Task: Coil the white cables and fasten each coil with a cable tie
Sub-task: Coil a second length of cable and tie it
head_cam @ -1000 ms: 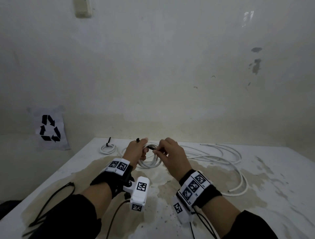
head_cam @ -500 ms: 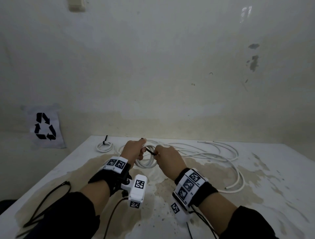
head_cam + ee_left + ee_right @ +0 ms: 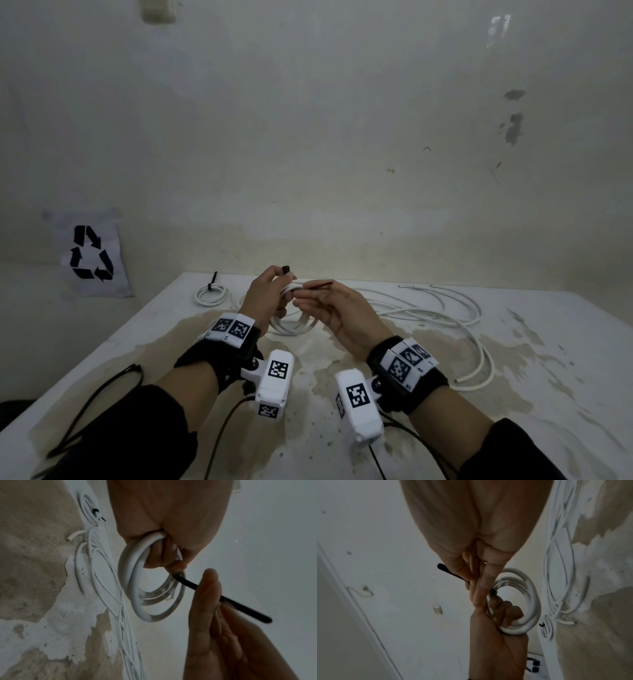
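Note:
My left hand grips a small coil of white cable, lifted just above the stained table; the coil hangs from its curled fingers. A black cable tie passes round the coil's strands next to those fingers, and its head sticks up above my left thumb. My right hand, palm turned up, pinches the tie's tail between thumb and fingers, right beside the coil. Whether the tie is locked is hidden by the fingers.
A finished small coil with a black tie lies at the table's far left. Loose white cables sprawl across the far right half. Black wrist-camera leads trail over the near left edge. A recycling sign hangs on the close wall.
Both hands have lifted the coil slightly. My right hand has turned palm up and drawn the tie's tail out to the right.

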Available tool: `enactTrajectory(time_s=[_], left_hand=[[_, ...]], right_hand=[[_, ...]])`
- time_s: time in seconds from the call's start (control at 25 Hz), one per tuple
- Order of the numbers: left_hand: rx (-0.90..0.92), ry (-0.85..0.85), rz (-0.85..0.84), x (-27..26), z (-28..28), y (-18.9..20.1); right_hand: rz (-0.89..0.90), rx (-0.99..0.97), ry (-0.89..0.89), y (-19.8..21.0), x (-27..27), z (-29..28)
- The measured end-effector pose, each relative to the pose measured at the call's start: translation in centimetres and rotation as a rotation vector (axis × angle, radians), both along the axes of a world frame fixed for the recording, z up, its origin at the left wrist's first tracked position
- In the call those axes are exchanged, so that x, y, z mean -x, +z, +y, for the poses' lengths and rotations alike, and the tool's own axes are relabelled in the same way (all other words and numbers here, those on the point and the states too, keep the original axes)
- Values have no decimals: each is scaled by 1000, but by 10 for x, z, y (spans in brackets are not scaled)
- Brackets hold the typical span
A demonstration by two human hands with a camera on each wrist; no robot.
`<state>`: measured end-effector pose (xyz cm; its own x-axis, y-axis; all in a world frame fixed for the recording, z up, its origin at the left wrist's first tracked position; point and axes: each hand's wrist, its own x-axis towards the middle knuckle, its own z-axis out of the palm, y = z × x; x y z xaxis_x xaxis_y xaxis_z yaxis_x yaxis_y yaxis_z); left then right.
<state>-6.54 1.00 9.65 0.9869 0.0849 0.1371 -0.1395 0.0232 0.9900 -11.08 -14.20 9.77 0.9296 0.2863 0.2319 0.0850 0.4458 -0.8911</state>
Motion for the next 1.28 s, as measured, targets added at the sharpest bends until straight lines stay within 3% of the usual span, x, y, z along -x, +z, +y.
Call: enactTrajectory(time_s=[0.08, 0.24, 0.44, 0.72, 1.04, 1.28], left_hand=[[-93, 18, -37, 1, -4, -1], [-307, -3, -119, 5, -13, -6], [-390, -4, -175, 5, -19, -5], [-417, -15, -225, 7, -26, -10], [-488, -49, -232, 8, -28, -15], [-378, -59, -192, 6, -27, -15]], right_hand=[[-48, 81, -72, 0, -3, 0], [-160, 423, -336, 0, -17, -4], [-45, 204, -211, -1, -20, -8], [87, 296, -228, 2, -20, -9], [113, 326, -250, 4, -23, -10], [150, 348, -223, 4, -18, -10]])
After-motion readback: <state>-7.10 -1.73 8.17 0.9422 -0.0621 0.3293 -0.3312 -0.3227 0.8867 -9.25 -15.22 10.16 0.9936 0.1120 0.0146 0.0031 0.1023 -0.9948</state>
